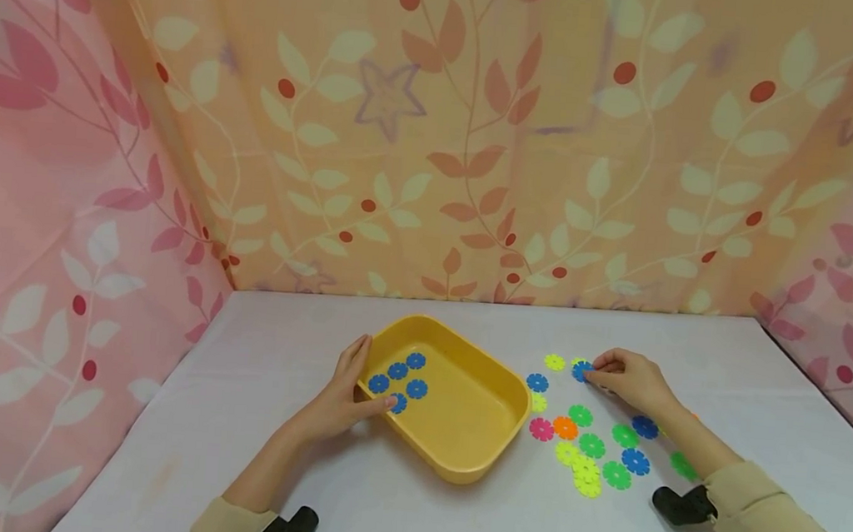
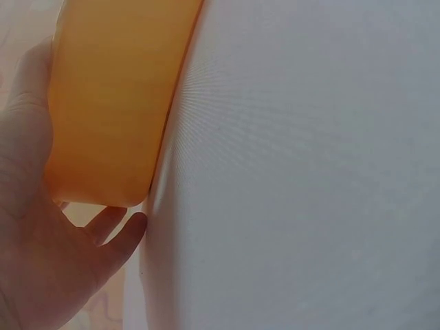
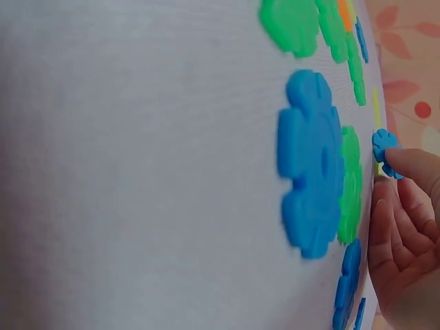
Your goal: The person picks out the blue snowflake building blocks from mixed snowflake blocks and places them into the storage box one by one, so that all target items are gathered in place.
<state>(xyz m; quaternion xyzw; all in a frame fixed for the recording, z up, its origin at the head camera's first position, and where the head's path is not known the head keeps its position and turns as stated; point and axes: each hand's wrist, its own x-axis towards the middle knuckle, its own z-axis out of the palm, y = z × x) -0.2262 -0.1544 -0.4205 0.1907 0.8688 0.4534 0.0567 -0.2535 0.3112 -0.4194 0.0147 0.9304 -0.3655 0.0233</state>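
My left hand (image 1: 341,397) grips the left corner of a yellow plastic basin (image 1: 468,453), its thumb over the rim and the other fingers along the outside. In the left wrist view, that hand (image 2: 62,240) lies against the basin's outer wall (image 2: 117,103). Several blue snowflake discs (image 1: 417,389) lie inside at the basin's left end. To the right of the basin, my right hand (image 1: 631,381) pinches a blue snowflake disc (image 1: 581,371) between thumb and fingers. The right wrist view shows the same disc (image 3: 385,144) at the fingertips.
Loose snowflake discs lie right of the basin: several green (image 1: 591,445) and yellow (image 1: 587,471) ones, a pink one (image 1: 541,429), an orange one (image 1: 566,428) and more blue ones (image 1: 636,461). A white cloth (image 1: 278,329) covers the table. Patterned curtains (image 1: 434,175) hang behind and at both sides.
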